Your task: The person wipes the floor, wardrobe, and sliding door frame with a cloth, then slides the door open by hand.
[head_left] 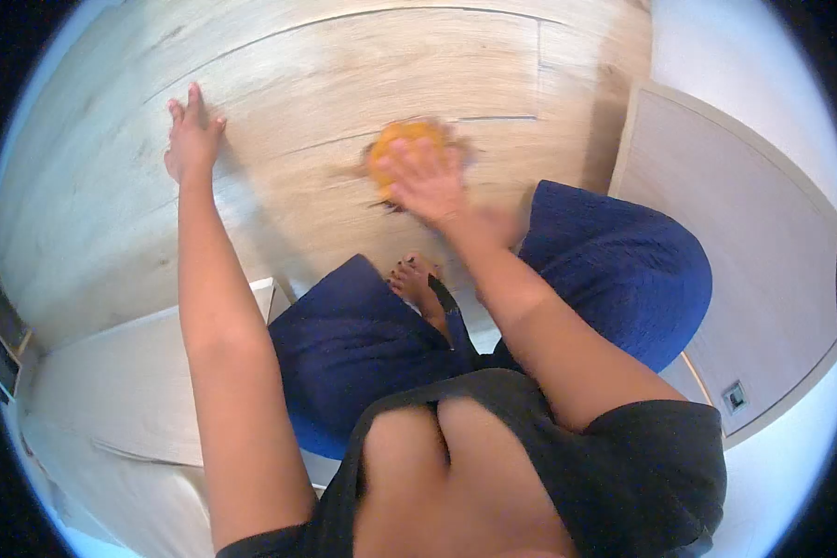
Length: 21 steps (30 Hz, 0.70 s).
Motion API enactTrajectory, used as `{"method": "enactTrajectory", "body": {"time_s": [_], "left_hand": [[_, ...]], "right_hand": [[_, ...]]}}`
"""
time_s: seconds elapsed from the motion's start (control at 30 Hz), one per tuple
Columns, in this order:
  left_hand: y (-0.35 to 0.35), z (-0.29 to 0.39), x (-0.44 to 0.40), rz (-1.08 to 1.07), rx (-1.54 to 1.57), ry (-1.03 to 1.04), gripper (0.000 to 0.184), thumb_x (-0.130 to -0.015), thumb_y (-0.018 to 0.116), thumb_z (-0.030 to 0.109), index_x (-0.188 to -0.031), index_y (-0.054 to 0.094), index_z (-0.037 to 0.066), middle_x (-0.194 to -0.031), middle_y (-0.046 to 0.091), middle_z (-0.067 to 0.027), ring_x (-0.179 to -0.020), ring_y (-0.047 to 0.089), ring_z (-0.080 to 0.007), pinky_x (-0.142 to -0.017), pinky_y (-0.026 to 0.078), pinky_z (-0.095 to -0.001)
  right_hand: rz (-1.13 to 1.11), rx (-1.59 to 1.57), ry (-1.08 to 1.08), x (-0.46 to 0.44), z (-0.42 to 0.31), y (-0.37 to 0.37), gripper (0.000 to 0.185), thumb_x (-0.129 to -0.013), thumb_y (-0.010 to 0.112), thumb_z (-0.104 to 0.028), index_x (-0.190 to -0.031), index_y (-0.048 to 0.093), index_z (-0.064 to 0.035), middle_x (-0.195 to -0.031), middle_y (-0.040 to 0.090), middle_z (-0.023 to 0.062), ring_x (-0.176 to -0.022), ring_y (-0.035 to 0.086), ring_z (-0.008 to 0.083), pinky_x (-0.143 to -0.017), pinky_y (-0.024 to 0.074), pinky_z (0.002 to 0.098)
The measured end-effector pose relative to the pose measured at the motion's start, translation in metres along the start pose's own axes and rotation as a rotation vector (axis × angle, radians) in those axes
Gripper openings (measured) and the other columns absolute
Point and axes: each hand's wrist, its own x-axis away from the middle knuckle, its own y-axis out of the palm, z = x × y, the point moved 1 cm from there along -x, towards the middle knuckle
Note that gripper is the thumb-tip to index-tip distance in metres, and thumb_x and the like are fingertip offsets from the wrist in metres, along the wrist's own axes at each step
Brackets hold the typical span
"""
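Observation:
On the light wood-plank floor [474, 70], my left hand [194, 137] rests with its fingers apart and nothing in them. My right hand [426, 179] lies flat, fingers spread, on top of an orange-yellow cloth or sponge-like thing [405, 147]. The palm presses it against the floor, and part of it is hidden beneath the fingers. Something dark shows around the orange thing's edges, but blur hides what it is.
My knees in dark blue cloth [623, 270] are bent on both sides of a bare foot [413, 277]. A pale panel [725, 251] with a small metal fitting [735, 398] stands at the right. Pale furniture [112, 381] is at the lower left.

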Motion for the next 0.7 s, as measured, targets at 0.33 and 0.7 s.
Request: {"method": "enactTrajectory", "body": {"time_s": [0.33,0.7], "left_hand": [[0.008,0.132,0.002,0.244,0.113,0.015,0.081,-0.085,0.059,0.047,-0.150,0.017,0.023,-0.157,0.010,-0.0077,-0.142,0.014,-0.0375,-0.105,0.016,-0.0698],[-0.015,0.203,0.014,-0.092,0.263,0.016,0.099,-0.078,0.070,0.044,-0.151,0.006,0.022,-0.158,-0.006,-0.0052,-0.140,0.000,-0.0483,-0.096,0.025,-0.0763]], "right_hand": [[0.029,-0.019,0.115,-0.053,0.055,-0.020,0.065,-0.093,0.041,-0.049,-0.147,0.028,-0.0160,-0.154,0.021,0.0093,-0.141,0.019,0.0322,-0.108,0.0153,0.0621],[0.486,-0.065,2.161,-0.022,0.226,-0.043,0.053,-0.097,0.035,-0.041,-0.142,0.038,-0.0143,-0.150,0.031,0.0133,-0.139,0.027,0.0321,-0.112,0.0172,0.0525]]}}
